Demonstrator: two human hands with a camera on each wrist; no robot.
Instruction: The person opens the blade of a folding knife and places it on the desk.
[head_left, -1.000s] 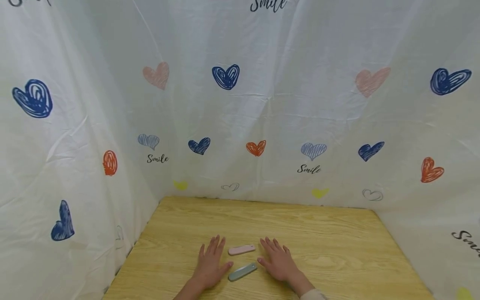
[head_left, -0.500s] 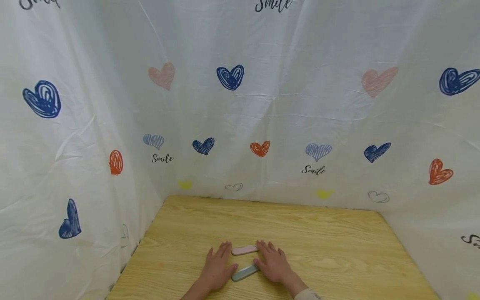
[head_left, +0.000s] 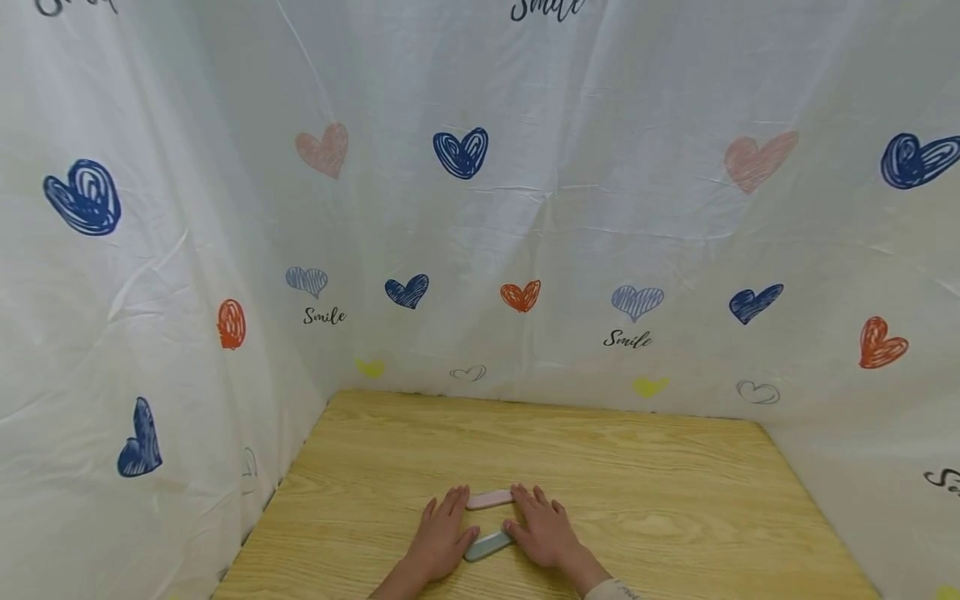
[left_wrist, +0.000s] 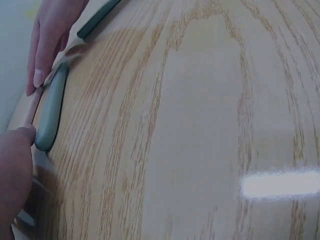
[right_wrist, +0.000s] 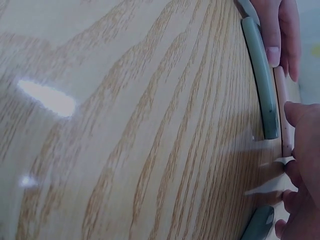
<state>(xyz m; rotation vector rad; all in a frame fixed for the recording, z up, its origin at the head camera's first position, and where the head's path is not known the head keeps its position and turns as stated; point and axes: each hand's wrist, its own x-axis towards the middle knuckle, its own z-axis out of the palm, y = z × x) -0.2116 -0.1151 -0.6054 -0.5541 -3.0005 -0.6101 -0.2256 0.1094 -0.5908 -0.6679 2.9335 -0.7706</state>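
Note:
Two slim folding knives lie side by side on the wooden table, a pink folding knife (head_left: 490, 500) farther off and a grey-green folding knife (head_left: 487, 547) nearer. My left hand (head_left: 438, 535) lies at their left ends, fingers straight, fingertips at the pink knife and thumb at the green one. At the right ends my right hand (head_left: 545, 530) mirrors this, its fingers and thumb covering the tips. The green knife (left_wrist: 51, 110) shows well in the left wrist view. In the right wrist view the pink knife (right_wrist: 284, 110) runs beside it.
The wooden table (head_left: 645, 467) spreads around both hands. A white curtain (head_left: 555, 233) printed with hearts encloses its back and sides. A dark green piece (right_wrist: 258, 223) shows low in the right wrist view; I cannot tell what it is.
My hands have come inward from both sides until they meet the knives' ends. The green knife now lies slightly flatter across. The head view has shifted slightly.

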